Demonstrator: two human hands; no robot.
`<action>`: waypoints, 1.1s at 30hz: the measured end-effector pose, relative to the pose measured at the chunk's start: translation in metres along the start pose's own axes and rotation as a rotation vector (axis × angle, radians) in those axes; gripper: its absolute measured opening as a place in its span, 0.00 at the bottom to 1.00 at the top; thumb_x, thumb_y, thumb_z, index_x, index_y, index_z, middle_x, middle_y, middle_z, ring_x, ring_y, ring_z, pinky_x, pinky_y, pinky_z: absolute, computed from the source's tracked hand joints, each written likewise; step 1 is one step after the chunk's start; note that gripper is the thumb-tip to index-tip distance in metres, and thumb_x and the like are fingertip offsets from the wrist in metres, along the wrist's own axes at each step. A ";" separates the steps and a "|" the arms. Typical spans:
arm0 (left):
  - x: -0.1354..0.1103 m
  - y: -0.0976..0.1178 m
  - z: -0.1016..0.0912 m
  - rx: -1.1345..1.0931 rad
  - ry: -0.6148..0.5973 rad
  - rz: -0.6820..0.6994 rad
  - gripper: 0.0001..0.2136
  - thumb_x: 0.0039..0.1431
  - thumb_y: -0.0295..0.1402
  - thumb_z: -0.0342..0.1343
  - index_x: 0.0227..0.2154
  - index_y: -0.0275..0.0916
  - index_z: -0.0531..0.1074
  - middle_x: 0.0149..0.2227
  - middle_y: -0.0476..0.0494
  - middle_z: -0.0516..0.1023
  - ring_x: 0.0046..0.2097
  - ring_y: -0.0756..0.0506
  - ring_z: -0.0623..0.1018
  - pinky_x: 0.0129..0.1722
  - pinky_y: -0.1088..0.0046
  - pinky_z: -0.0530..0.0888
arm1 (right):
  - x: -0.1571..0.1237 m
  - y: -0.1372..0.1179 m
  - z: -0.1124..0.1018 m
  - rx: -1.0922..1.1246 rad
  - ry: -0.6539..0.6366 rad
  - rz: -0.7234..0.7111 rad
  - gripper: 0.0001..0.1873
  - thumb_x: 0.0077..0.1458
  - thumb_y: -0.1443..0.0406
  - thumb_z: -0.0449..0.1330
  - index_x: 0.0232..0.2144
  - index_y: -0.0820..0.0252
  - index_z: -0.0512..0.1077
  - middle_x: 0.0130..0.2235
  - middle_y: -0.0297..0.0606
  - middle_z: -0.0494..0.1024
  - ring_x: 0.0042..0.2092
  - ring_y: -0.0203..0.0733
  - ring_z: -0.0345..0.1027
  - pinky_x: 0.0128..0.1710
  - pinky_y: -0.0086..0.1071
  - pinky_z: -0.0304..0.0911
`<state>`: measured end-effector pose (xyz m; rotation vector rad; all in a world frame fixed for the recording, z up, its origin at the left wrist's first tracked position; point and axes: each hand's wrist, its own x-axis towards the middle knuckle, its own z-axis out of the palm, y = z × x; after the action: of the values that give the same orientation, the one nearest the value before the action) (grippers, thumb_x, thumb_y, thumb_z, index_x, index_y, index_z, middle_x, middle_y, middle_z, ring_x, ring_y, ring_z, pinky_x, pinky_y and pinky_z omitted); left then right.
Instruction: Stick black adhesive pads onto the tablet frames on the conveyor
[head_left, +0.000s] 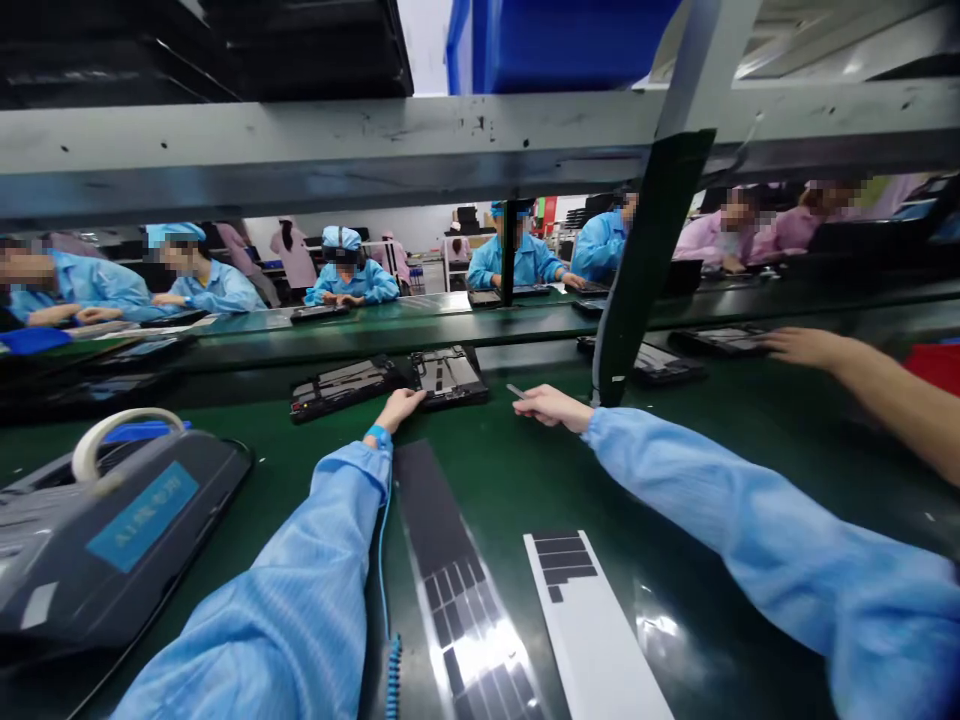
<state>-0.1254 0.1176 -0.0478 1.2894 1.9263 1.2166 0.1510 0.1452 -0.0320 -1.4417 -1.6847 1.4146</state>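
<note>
left hand: the left hand (399, 408) lies open, fingers extended, their tips touching the lower edge of a dark tablet frame (450, 378) without gripping it.
right hand: the right hand (547, 407) pinches a slim grey pick (516, 391), its tip pointing left toward the frame; it is too small to tell exactly what tool it is.
relation: the frame lies straight ahead of the left hand and ahead and to the left of the right hand. its long axis runs roughly across the view, end to end with a second dark frame (345, 385). the left hand is nearer.
wrist: a blue wrist strap (379, 435) circles the left wrist, with a coiled blue cord (392, 670) running down from it.
surface: a green surface (495, 480) carries a black-patterned strip (442, 540) and a white strip (592, 640) between the forearms.
rest: a grey machine (112, 530) with a tape roll (127, 440) sits at left; a co-worker's hand (806, 347) reaches in at right; a metal shelf (300, 140) crosses above.
</note>
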 end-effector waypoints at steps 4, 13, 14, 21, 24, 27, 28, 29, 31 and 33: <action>0.000 -0.004 0.007 0.031 -0.065 -0.004 0.15 0.60 0.37 0.51 0.46 0.33 0.66 0.46 0.42 0.69 0.45 0.42 0.71 0.43 0.60 0.71 | 0.048 -0.032 0.043 -0.061 0.082 0.015 0.16 0.58 0.62 0.53 0.46 0.66 0.65 0.44 0.42 0.69 0.42 0.38 0.67 0.40 0.37 0.66; -0.003 0.010 -0.009 -0.083 -0.166 -0.019 0.13 0.61 0.38 0.49 0.42 0.32 0.67 0.40 0.41 0.72 0.38 0.48 0.74 0.38 0.67 0.73 | 0.038 -0.047 0.039 0.054 0.102 0.027 0.14 0.58 0.60 0.52 0.41 0.66 0.66 0.36 0.38 0.70 0.32 0.32 0.66 0.29 0.29 0.65; -0.004 0.018 -0.010 -0.085 -0.203 -0.006 0.14 0.62 0.39 0.48 0.38 0.31 0.69 0.36 0.41 0.73 0.35 0.48 0.74 0.36 0.68 0.73 | 0.028 -0.046 0.029 0.082 0.096 0.029 0.13 0.58 0.59 0.52 0.36 0.66 0.66 0.30 0.35 0.68 0.25 0.28 0.61 0.22 0.24 0.61; -0.098 0.106 -0.005 0.279 -0.693 0.333 0.18 0.50 0.38 0.58 0.11 0.33 0.70 0.14 0.44 0.70 0.19 0.48 0.70 0.25 0.73 0.66 | -0.097 -0.016 -0.044 0.322 0.058 0.037 0.19 0.53 0.59 0.57 0.18 0.61 0.55 0.17 0.25 0.49 0.15 0.22 0.31 0.10 0.22 0.27; -0.174 0.118 0.009 0.655 -0.833 0.829 0.16 0.56 0.38 0.52 0.16 0.35 0.71 0.17 0.46 0.71 0.20 0.48 0.71 0.23 0.73 0.66 | -0.163 0.011 -0.061 0.369 0.133 0.080 0.18 0.53 0.59 0.57 0.18 0.62 0.60 0.17 0.26 0.50 0.15 0.21 0.33 0.12 0.22 0.24; -0.222 0.095 0.030 0.732 -0.915 1.111 0.10 0.56 0.37 0.54 0.32 0.34 0.72 0.37 0.37 0.76 0.37 0.40 0.76 0.35 0.68 0.72 | -0.213 0.041 -0.073 0.441 0.294 0.202 0.18 0.53 0.60 0.56 0.17 0.62 0.60 0.16 0.27 0.51 0.13 0.20 0.35 0.13 0.24 0.23; -0.228 0.083 0.036 0.722 -0.916 1.169 0.12 0.55 0.36 0.55 0.38 0.32 0.71 0.44 0.33 0.73 0.45 0.38 0.74 0.41 0.65 0.71 | -0.224 0.051 -0.077 0.457 0.347 0.236 0.17 0.53 0.60 0.55 0.17 0.61 0.60 0.16 0.27 0.51 0.13 0.20 0.36 0.14 0.25 0.23; -0.230 0.071 0.040 0.706 -0.909 1.208 0.16 0.55 0.36 0.55 0.43 0.31 0.68 0.50 0.29 0.69 0.51 0.36 0.70 0.46 0.62 0.70 | -0.233 0.062 -0.081 0.459 0.389 0.259 0.16 0.52 0.60 0.56 0.17 0.60 0.60 0.16 0.27 0.51 0.13 0.20 0.36 0.14 0.25 0.23; -0.225 0.050 0.042 0.678 -0.888 1.211 0.17 0.57 0.34 0.53 0.47 0.28 0.65 0.55 0.27 0.62 0.57 0.36 0.63 0.52 0.60 0.65 | -0.245 0.083 -0.088 0.360 0.413 0.259 0.13 0.49 0.59 0.58 0.20 0.59 0.63 0.18 0.27 0.54 0.13 0.20 0.38 0.14 0.25 0.26; -0.214 0.037 0.037 0.650 -0.883 1.151 0.13 0.59 0.31 0.50 0.46 0.29 0.65 0.54 0.29 0.65 0.57 0.38 0.63 0.53 0.60 0.65 | -0.250 0.098 -0.094 0.031 0.498 0.166 0.12 0.44 0.56 0.62 0.23 0.58 0.67 0.19 0.29 0.60 0.13 0.22 0.42 0.13 0.25 0.33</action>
<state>0.0086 -0.0576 -0.0450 2.8327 0.8324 0.1553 0.3484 -0.0600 -0.0311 -1.7689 -1.2479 1.0356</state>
